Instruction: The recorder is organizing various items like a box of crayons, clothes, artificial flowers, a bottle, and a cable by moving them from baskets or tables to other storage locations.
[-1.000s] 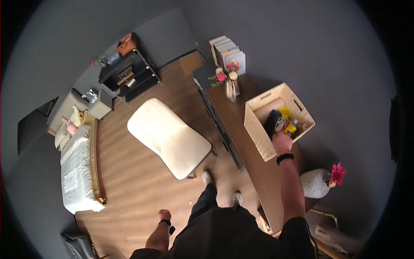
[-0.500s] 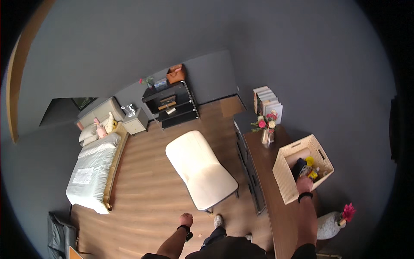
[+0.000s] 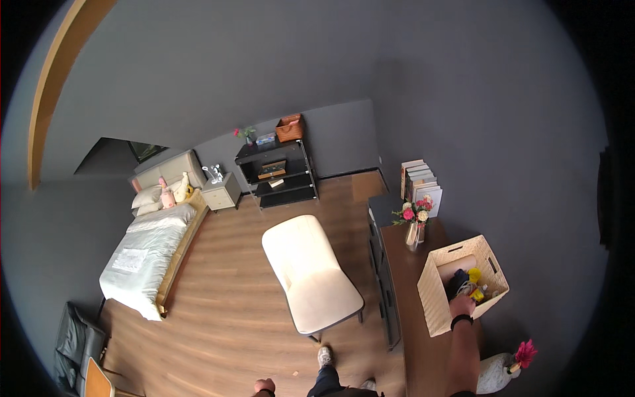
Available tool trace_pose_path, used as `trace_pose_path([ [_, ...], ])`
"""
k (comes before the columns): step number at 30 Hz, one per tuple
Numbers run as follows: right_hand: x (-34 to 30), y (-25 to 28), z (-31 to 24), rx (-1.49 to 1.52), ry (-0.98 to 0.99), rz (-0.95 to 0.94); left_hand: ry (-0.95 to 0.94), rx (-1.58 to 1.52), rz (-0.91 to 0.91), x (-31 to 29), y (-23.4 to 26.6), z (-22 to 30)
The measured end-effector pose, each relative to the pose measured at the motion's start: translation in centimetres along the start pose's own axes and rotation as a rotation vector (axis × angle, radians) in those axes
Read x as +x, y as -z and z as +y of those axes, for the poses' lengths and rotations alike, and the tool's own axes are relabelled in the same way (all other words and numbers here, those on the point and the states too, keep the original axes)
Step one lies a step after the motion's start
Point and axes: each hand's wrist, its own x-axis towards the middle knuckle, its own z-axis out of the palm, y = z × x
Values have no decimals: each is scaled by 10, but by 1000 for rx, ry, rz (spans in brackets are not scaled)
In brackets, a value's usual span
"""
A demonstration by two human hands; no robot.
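Observation:
A woven cream basket with cut-out handles stands on the dark brown cabinet top at my right. My right hand reaches over its near rim, fingers curled down among the contents; what they grip, if anything, is hidden. Beside the fingers lie a dark bundle, a yellow item and several small things too jumbled to name. A pale rolled piece rests along the basket's inner far side. My left hand hangs low over the floor, closed, with nothing visible in it.
Beyond the basket stand a vase of flowers and a row of books. A whitish vase with a red flower is near my right forearm. A cream chair stands ahead; a bed and black shelf lie farther off.
The view has tilted, so the room sits lower in the picture. My right hand stays in the basket, drawn slightly toward its near rim. My left hand appears lower, near the bottom edge.

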Motion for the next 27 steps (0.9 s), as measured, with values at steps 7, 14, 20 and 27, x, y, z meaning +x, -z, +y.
trace_pose_path([
  [7,-2,-3,7,39,-12,-71,-98,40,-11,-33,18,13],
  [14,7,-12,2,17,41,-73,-328,-168,48,-56,52,84],
  [20,7,-14,11,52,-30,-33,-376,-254,4,-78,80,117],
  [27,-2,0,15,55,3,-24,-276,-206,-32,-78,84,84],
])
